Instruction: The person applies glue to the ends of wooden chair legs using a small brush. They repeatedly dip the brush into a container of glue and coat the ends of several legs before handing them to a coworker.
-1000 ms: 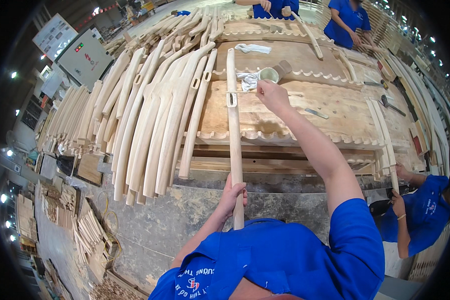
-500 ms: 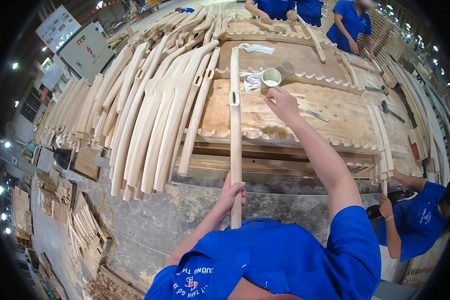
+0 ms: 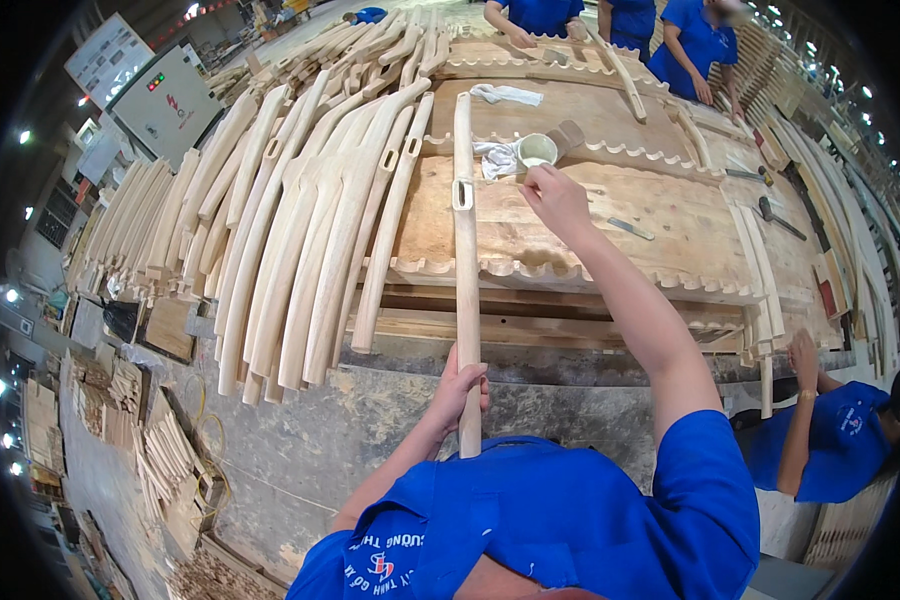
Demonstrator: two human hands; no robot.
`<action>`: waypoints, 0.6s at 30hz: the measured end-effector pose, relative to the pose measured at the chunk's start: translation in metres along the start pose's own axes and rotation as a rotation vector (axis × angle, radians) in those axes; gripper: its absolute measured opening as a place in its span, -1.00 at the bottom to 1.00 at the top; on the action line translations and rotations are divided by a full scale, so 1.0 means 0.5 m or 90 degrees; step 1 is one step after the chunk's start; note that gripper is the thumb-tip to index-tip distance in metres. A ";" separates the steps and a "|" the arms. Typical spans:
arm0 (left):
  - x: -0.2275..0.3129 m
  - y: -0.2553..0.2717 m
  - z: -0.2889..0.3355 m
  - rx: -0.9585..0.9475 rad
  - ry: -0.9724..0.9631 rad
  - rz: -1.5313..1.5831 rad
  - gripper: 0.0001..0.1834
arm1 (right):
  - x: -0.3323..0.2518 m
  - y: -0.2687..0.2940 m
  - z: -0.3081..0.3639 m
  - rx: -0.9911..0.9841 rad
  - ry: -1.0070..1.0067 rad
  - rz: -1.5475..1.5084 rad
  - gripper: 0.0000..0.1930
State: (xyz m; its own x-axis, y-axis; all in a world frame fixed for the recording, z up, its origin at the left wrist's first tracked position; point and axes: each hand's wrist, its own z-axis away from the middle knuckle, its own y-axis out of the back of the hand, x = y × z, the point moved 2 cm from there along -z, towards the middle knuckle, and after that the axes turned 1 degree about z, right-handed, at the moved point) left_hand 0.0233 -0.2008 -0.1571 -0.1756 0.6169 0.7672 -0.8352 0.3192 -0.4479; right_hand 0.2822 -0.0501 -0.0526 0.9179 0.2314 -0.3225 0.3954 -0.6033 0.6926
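My left hand (image 3: 458,392) is wrapped round the lower part of a long pale wooden chair leg or post (image 3: 468,270). The piece points away from me across the bench edge, with an oblong slot (image 3: 463,196) facing up in its upper half. My right hand (image 3: 558,202) is closed, fingertips pinched together, at the near rim of a small whitish cup (image 3: 537,151) holding pale paste or liquid. Whatever those fingers hold, if anything, is too small to make out. A crumpled white cloth (image 3: 497,160) lies against the cup's left side.
Many similar wooden pieces (image 3: 315,260) are stacked to my left. Scalloped wooden rails (image 3: 570,276) cross the bench (image 3: 420,225). A flat metal blade (image 3: 630,229) and a hammer (image 3: 782,219) lie to the right. Co-workers in blue stand at the far side and at the right (image 3: 820,440).
My right hand has moved slightly up and left, to the cup's rim. My left hand keeps its grip on the wooden piece. The right-hand co-worker's hand has risen off a wooden piece.
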 end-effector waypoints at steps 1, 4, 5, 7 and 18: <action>-0.001 0.000 -0.001 -0.003 0.000 -0.007 -0.48 | 0.001 -0.004 -0.006 0.000 -0.003 0.009 -0.88; -0.005 0.007 -0.004 -0.001 -0.019 0.002 -0.48 | -0.009 -0.009 -0.009 -0.006 0.030 0.014 -0.88; -0.006 0.008 -0.005 0.000 -0.017 0.002 -0.48 | -0.009 -0.008 -0.007 -0.011 0.046 0.017 -0.88; -0.005 0.009 -0.005 0.002 -0.014 0.000 -0.48 | -0.011 -0.004 0.006 -0.012 0.068 -0.007 -0.88; 0.001 0.006 -0.002 0.004 -0.011 0.002 -0.52 | -0.014 0.027 0.039 -0.001 0.114 -0.024 -0.88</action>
State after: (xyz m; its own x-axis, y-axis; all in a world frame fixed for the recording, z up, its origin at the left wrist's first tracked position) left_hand 0.0212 -0.1986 -0.1586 -0.1875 0.6058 0.7732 -0.8378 0.3123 -0.4478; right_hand 0.2805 -0.0748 -0.0537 0.8937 0.3862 -0.2283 0.4297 -0.5905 0.6831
